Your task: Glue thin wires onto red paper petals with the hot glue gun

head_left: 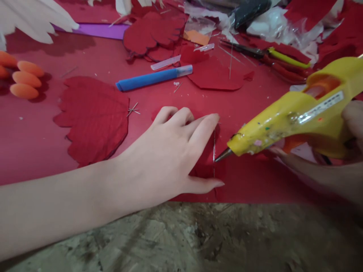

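Glue gun [283, 117] looks yellow and speckled, its nozzle [224, 154] dark metal.

Head view, forward and down; seemingly close

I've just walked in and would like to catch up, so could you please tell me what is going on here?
The right hand holds a yellow glue gun, its nozzle at a thin, shiny line on a red piece. The left hand lies over that piece. A scalloped red shape lies nearby.
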Available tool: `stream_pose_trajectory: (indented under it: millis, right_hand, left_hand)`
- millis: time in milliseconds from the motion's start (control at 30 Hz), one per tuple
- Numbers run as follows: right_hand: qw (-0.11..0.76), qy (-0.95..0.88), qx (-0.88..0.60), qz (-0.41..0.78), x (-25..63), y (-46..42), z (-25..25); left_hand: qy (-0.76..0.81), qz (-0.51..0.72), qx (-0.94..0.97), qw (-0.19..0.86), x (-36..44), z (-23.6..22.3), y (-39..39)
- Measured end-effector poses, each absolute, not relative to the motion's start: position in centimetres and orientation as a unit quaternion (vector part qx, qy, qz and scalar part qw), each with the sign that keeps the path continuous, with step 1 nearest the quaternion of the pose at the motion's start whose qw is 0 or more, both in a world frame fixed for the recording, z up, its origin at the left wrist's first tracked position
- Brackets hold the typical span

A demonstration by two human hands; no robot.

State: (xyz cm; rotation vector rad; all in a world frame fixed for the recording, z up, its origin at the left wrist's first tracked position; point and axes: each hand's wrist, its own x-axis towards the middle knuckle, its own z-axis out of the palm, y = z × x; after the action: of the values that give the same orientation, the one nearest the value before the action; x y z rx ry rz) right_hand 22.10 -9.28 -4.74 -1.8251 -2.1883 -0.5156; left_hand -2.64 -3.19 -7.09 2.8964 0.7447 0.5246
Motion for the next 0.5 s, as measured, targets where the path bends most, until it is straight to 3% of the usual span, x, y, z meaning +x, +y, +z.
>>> stream_pose_trajectory:
  millis: [500]
  right_hand:
    - [0.079, -0.769, -0.611, -0.172, 22.15, -9.22, -4.23]
  left_hand:
    - [0.238, 0.178, 0.954, 0.044, -2.68, -7.0, -3.24]
